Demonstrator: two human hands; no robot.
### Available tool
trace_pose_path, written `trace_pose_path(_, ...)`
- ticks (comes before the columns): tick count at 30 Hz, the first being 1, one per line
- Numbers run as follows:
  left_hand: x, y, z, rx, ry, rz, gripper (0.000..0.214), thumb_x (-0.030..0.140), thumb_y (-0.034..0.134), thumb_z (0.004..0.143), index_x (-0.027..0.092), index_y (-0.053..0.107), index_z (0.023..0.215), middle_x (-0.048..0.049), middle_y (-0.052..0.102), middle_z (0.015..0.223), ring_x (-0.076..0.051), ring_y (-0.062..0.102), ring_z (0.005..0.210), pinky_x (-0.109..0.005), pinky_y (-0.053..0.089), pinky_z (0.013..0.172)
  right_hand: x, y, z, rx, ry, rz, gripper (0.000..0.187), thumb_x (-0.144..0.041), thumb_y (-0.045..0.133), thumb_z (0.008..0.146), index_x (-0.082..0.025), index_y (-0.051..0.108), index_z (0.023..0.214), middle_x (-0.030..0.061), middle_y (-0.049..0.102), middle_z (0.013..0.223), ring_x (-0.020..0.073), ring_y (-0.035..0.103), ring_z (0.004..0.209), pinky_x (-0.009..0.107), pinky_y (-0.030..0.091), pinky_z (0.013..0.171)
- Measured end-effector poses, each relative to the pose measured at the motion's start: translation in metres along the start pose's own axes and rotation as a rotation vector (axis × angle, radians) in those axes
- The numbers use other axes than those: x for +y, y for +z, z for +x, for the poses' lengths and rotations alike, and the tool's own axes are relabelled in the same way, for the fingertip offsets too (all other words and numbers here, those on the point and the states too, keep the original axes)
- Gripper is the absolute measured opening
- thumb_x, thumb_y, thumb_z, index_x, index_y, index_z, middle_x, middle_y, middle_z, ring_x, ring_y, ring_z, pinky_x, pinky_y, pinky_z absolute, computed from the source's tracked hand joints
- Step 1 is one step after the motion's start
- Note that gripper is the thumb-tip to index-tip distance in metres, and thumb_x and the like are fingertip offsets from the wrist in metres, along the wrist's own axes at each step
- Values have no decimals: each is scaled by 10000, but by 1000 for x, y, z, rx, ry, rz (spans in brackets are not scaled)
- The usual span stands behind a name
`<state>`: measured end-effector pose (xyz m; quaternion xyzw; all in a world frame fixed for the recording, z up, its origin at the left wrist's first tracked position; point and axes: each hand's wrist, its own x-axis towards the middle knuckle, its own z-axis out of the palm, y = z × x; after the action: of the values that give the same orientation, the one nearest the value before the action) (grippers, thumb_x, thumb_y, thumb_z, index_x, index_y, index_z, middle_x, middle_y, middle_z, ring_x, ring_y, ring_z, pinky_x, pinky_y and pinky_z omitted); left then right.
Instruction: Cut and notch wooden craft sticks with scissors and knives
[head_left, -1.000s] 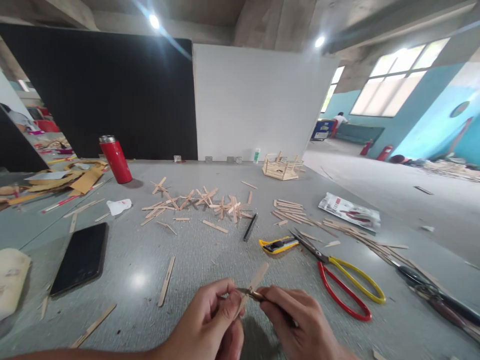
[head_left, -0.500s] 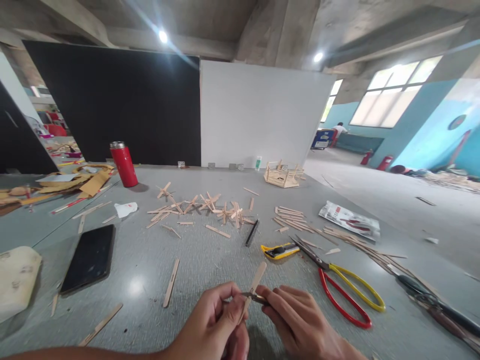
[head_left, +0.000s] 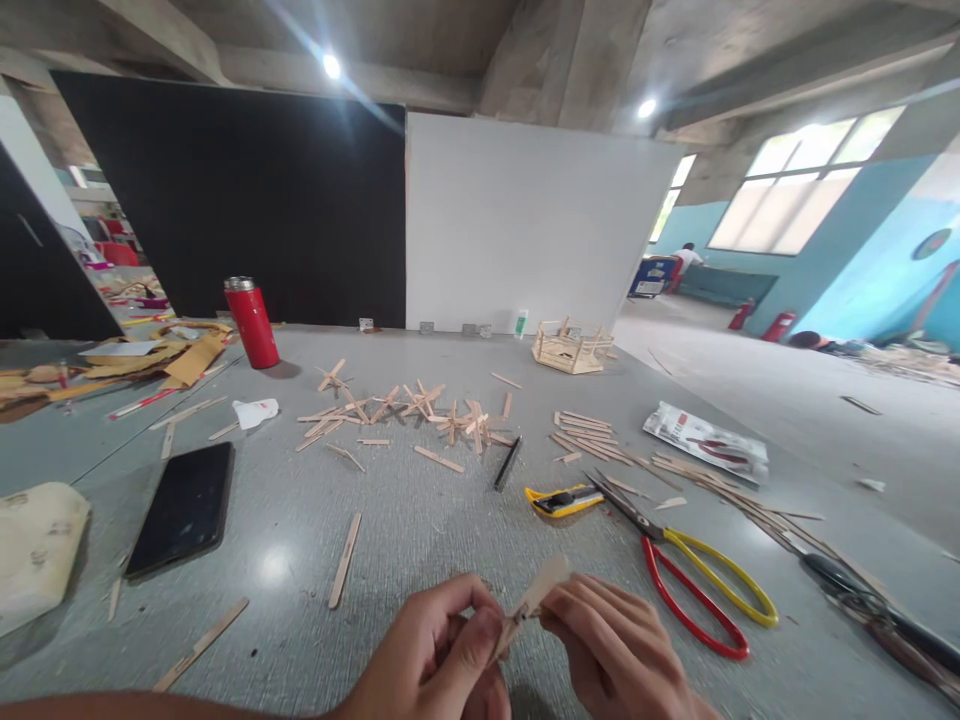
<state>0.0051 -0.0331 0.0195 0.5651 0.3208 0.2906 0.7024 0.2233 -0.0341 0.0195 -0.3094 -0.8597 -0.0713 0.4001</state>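
Note:
Low in the view, both my hands pinch one flat wooden craft stick just above the grey table. My left hand grips its lower end between thumb and fingers. My right hand is closed on the stick from the right; whether it also holds a small tool is hidden by the fingers. The stick's upper end points up and to the right and looks blurred. Red-and-yellow scissors lie just right of my hands, and a yellow utility knife lies beyond them.
Several loose sticks and glued stick crosses are scattered mid-table, with a stick basket further back. A black phone, a red flask, a black pen, a printed packet and cardboard scraps lie around. A person stands far off.
The stick has tilted further to the right between my fingers, and the dark tool tip seen against it before no longer shows. The camera has shifted slightly.

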Motion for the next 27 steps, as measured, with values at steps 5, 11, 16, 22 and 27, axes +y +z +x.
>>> trace_pose_path(5, 13, -25, 19, 126, 38, 163, 576, 699, 344, 1030, 177, 576, 959, -1, 649, 679, -72, 458, 425, -200, 298, 429, 6, -3, 4, -157, 227, 109, 169, -174, 473, 1083, -214, 628, 1031, 13, 753, 814, 131, 708, 658, 231, 528, 637)
trace_pose_path(11, 41, -59, 34, -93, -38, 175, 533, 664, 550, 984, 157, 703, 1049, 6, 649, 753, -63, 479, 468, -204, 310, 448, -4, 0, 6, -374, 311, 253, 237, -236, 474, 1084, -207, 673, 958, -9, 711, 735, 132, 641, 623, 241, 483, 615)
trace_pose_path(16, 43, -58, 33, -259, -151, 55, 515, 648, 771, 832, 162, 747, 1000, 3, 659, 813, -47, 464, 498, -206, 325, 470, -8, 5, 5, -497, 305, 346, 281, -262, 440, 1098, -195, 688, 985, 29, 752, 808, 149, 653, 664, 267, 475, 646)
trace_pose_path(22, 39, -54, 34, -146, -114, -5, 466, 568, 875, 730, 159, 674, 833, 27, 624, 761, -47, 417, 497, -234, 293, 490, -8, 5, 7, -337, 177, 208, 370, -320, 421, 1124, -192, 684, 897, -16, 681, 634, 112, 603, 521, 231, 462, 556)
trace_pose_path(27, 38, -51, 34, 8, -93, 44, 442, 567, 797, 794, 161, 621, 807, 12, 615, 771, -55, 398, 517, -239, 272, 501, -3, 5, 6, -219, 105, 124, 291, -248, 440, 1113, -171, 687, 982, 16, 699, 662, 131, 637, 531, 248, 468, 536)
